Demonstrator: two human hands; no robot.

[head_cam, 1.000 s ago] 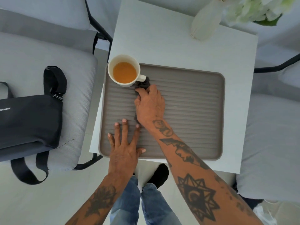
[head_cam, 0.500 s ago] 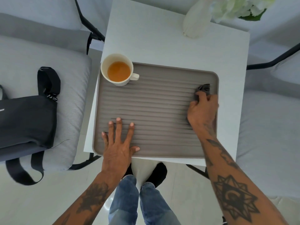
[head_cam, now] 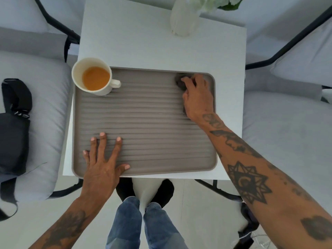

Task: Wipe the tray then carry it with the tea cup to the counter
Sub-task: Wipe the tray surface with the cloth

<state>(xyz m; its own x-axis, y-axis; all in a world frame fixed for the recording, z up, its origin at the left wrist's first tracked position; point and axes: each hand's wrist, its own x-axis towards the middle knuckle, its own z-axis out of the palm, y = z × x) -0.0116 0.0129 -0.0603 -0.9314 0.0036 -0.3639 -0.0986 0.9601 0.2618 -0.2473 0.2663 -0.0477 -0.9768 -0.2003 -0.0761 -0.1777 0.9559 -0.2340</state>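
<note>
A grey ribbed tray (head_cam: 152, 114) lies on a small white table (head_cam: 143, 44). A cream tea cup (head_cam: 93, 77) with orange-brown tea stands on the tray's far left corner, handle pointing right. My right hand (head_cam: 197, 97) grips a small dark cloth (head_cam: 180, 81) and presses it on the tray's far right corner. My left hand (head_cam: 104, 159) lies flat with spread fingers on the tray's near left part, thumb at the near rim.
A white vase (head_cam: 183, 20) with white flowers stands at the table's far edge. Grey cushioned chairs flank the table, and a black bag (head_cam: 13, 126) lies on the left one. My legs and black shoes (head_cam: 161, 191) are below the table's near edge.
My right hand has swept the cloth from beside the cup's handle across the tray to its right side, then up into the far right corner. My left hand stays flat on the tray.
</note>
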